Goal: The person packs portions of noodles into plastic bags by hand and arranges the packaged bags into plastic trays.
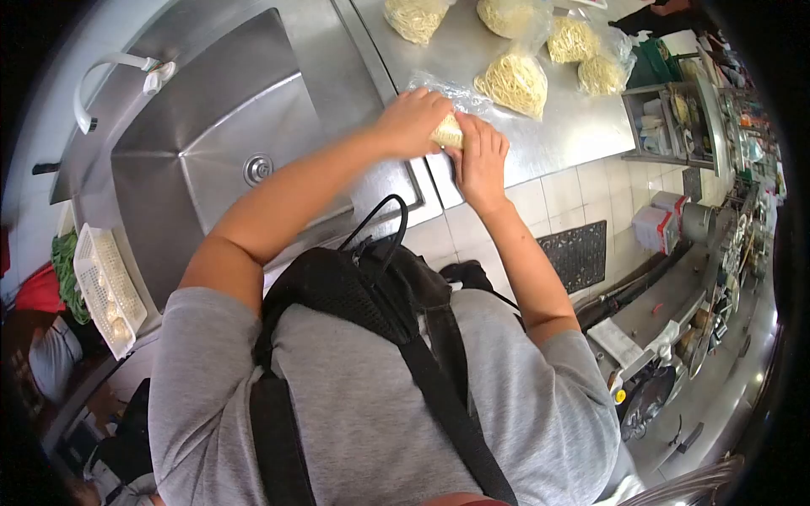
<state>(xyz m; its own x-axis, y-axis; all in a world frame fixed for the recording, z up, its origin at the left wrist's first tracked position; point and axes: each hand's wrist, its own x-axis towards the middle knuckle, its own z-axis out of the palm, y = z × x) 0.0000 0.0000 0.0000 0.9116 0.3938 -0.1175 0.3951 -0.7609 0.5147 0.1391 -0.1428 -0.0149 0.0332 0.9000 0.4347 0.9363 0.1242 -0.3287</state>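
Note:
Between my two hands is a clear plastic bag of pale yellow noodles [448, 131], at the near edge of the steel counter [574, 139]. My left hand [415, 123] has its fingers curled over the bag's left side. On the right side, my right hand [481, 160] wraps round it, fingers bent. Loose clear plastic [451, 91] spreads beyond my fingers. Just past my right hand sits another bag of noodles [515, 84]. More bagged noodles [415, 18] lie farther back on the counter.
A deep steel sink [219, 126] with a white faucet [105, 63] is at the left. Beside it stands a white perforated basket [105, 287] near green vegetables [69, 270]. White-and-red containers [656, 226] and a dark floor grate [575, 255] are at the right. Part of another person shows at lower left.

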